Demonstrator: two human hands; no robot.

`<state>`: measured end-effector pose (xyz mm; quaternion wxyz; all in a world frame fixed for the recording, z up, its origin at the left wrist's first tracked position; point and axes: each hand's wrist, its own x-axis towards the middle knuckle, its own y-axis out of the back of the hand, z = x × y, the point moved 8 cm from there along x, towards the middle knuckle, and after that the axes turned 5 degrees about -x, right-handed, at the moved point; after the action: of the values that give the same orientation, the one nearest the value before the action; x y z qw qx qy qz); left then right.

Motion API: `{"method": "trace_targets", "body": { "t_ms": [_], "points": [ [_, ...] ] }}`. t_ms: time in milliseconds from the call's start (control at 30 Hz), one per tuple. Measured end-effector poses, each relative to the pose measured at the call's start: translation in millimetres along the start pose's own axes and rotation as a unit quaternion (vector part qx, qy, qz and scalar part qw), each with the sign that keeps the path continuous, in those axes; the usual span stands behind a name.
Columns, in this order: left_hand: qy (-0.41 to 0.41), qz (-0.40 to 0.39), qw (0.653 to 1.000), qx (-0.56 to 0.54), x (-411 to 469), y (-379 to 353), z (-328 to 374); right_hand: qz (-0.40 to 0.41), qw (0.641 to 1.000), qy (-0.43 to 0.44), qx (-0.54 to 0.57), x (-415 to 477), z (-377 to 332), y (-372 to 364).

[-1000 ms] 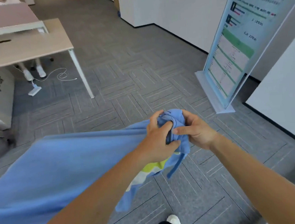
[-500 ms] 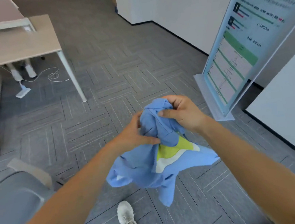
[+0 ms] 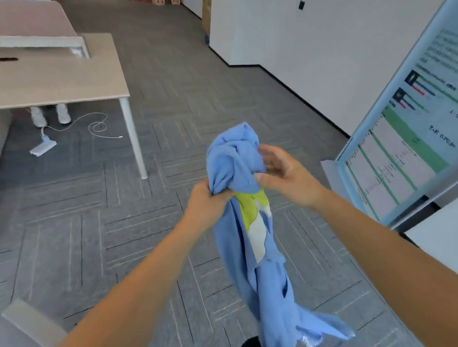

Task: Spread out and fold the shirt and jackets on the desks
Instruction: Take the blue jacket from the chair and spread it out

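Two hands are working close together at the centre of the frame, both on the shirt (image 3: 235, 162). My left hand (image 3: 207, 202) is gripping the bunched blue cloth in a fist. The rest is hanging down toward the lower middle, showing a yellow-green and white patch. My right hand (image 3: 287, 177) is lying just beside the bunch, fingers loosely spread and thumb touching it. The shirt is hanging above the carpet, well apart from the desk (image 3: 51, 83) at upper left. A poster stand (image 3: 411, 142) is filling the right edge.
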<state>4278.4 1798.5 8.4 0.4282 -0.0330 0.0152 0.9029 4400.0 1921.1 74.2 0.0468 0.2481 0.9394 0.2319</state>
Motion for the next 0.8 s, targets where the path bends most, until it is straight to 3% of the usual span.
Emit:
{"method": "trace_targets", "body": {
  "t_ms": [133, 333, 600, 800],
  "points": [
    [-0.033, 0.029, 0.998, 0.033, 54.4, 58.9, 25.9, -0.159, 0.987, -0.026, -0.017, 68.4, 11.6, -61.6],
    [-0.009, 0.087, 0.991, 0.106, 129.0, 146.6, 18.7, -0.101, 0.994, 0.04, -0.027, 208.1, 1.6, -115.9],
    [-0.011, 0.23, 0.966, 0.119, 184.1, 323.7, 62.5, -0.108, 0.979, 0.035, 0.168, 408.0, -51.8, -191.4],
    [0.001, 0.37, 0.91, 0.185, 218.9, 471.2, 68.6, -0.143, 0.977, 0.161, 0.007, 526.2, -117.0, -301.7]
  ]
}}
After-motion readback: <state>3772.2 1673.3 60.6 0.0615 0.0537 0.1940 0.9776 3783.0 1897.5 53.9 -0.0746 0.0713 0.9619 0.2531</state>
